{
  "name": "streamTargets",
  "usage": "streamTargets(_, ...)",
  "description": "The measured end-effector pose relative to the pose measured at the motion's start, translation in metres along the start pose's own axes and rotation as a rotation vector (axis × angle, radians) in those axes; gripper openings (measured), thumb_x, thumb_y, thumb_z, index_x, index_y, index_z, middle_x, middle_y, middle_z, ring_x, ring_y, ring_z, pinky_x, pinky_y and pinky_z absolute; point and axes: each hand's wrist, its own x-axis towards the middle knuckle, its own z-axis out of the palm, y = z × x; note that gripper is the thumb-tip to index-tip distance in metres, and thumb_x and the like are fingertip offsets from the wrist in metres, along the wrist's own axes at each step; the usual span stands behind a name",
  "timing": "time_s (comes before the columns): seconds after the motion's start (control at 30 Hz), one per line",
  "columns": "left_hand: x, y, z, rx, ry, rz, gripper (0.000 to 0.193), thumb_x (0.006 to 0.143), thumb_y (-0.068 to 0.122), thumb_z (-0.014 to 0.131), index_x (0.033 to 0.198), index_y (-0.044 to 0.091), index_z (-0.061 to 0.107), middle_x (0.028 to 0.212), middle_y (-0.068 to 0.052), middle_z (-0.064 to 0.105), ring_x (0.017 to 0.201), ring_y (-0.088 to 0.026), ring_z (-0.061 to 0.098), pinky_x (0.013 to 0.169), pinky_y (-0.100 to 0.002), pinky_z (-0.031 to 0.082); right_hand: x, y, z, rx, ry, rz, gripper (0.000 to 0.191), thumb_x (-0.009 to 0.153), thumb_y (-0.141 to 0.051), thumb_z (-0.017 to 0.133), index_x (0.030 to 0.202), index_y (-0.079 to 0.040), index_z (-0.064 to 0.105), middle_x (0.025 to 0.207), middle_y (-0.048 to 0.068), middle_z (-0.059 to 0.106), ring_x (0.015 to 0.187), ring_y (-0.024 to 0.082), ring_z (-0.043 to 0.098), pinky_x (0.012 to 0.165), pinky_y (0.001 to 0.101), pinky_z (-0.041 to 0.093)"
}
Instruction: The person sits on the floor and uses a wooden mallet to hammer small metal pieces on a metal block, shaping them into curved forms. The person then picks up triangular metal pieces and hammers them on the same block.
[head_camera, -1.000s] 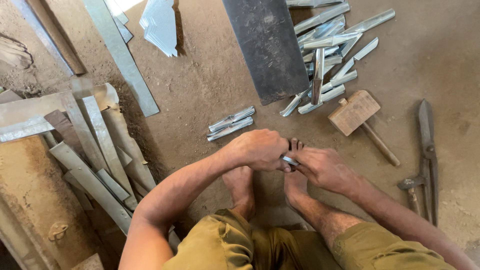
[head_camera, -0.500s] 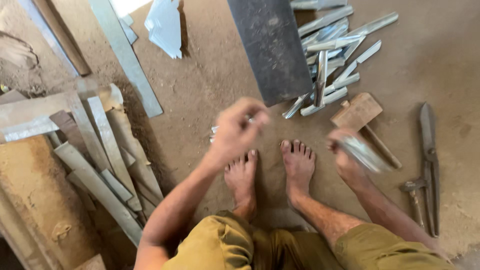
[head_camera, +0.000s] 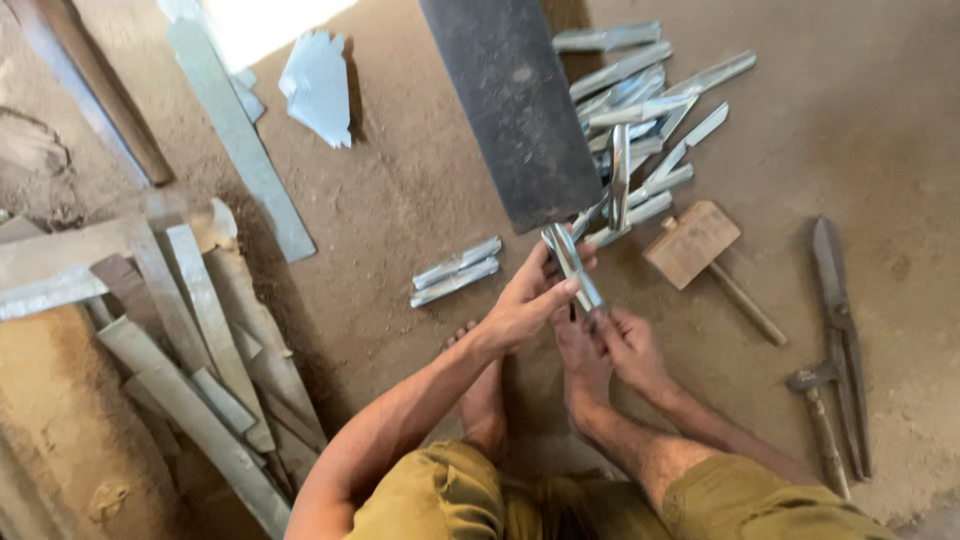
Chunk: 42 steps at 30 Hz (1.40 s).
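Both of my hands meet over my bare feet on a folded grey sheet-metal strip (head_camera: 572, 264), held slanted. My left hand (head_camera: 525, 303) grips its upper part with fingers and thumb. My right hand (head_camera: 627, 343) holds its lower end. Two similar folded strips (head_camera: 455, 271) lie on the dirt floor just left of my left hand. A heap of several more strips (head_camera: 640, 130) lies beyond my hands, at the upper right.
A wooden mallet (head_camera: 702, 252) lies right of my hands. Large tin snips (head_camera: 838, 340) lie at the far right. A dark metal sheet (head_camera: 512, 105) stretches away from me. Long metal offcuts (head_camera: 190, 320) are stacked at the left. A crumpled sheet scrap (head_camera: 320, 88) lies at the top.
A second ago both hands were clasped low over my feet. They then swung apart, the right carrying a strip. Now they have come together again on one strip, held higher.
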Motion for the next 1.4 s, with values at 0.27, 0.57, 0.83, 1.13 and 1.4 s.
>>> streamTargets(0.27,-0.022,0.022,0.027,0.948,0.072,0.358,0.046,0.086,-0.001,0.077,0.130,0.002,0.061,0.117,-0.013,0.070,0.106,-0.026,0.073,0.092,-0.036,0.060,-0.025,-0.105,-0.008,-0.336,0.140,-0.552,0.022,0.095,-0.005,0.071,0.117,0.000,0.069,0.104,0.011,0.075,0.084,0.011,0.072,0.068,0.0249,0.057)
streamTargets(0.57,-0.029,0.041,0.051,1.065,0.009,0.305,0.048,0.083,0.004,0.084,0.127,0.002,0.063,0.110,-0.015,0.072,0.102,-0.031,0.074,0.086,-0.035,0.059,-0.029,-0.142,-0.003,-0.221,-0.013,-0.660,0.021,0.086,0.002,0.078,0.106,0.000,0.071,0.098,0.012,0.075,0.073,0.011,0.069,0.059,0.0230,0.053)
streamTargets(0.83,-0.023,0.037,0.055,0.672,0.118,0.290,0.045,0.087,-0.004,0.080,0.129,0.002,0.065,0.118,-0.012,0.074,0.109,-0.019,0.074,0.097,-0.035,0.063,-0.038,-0.132,-0.014,-0.024,0.189,-0.667,0.008,0.091,0.003,0.072,0.098,0.002,0.070,0.088,0.009,0.073,0.063,0.007,0.063,0.051,0.0199,0.046)
streamTargets(1.13,0.067,0.096,0.108,1.680,0.024,0.852,0.109,0.059,0.044,0.088,0.144,-0.008,0.044,0.145,-0.032,0.048,0.131,-0.051,0.055,0.108,-0.058,0.044,-0.061,-0.151,-0.061,0.075,0.567,-0.743,0.009,0.108,0.001,0.068,0.105,0.007,0.061,0.099,0.010,0.068,0.074,0.004,0.057,0.064,0.0161,0.044)
streamTargets(1.4,0.042,0.057,0.119,0.973,-0.252,0.164,0.049,0.084,0.009,0.085,0.129,0.006,0.067,0.113,-0.013,0.074,0.102,-0.025,0.074,0.086,-0.035,0.060,-0.053,-0.140,-0.045,0.068,0.315,-0.570,0.009,0.094,0.008,0.072,0.100,0.006,0.065,0.097,0.010,0.069,0.082,0.010,0.065,0.070,0.0227,0.055)
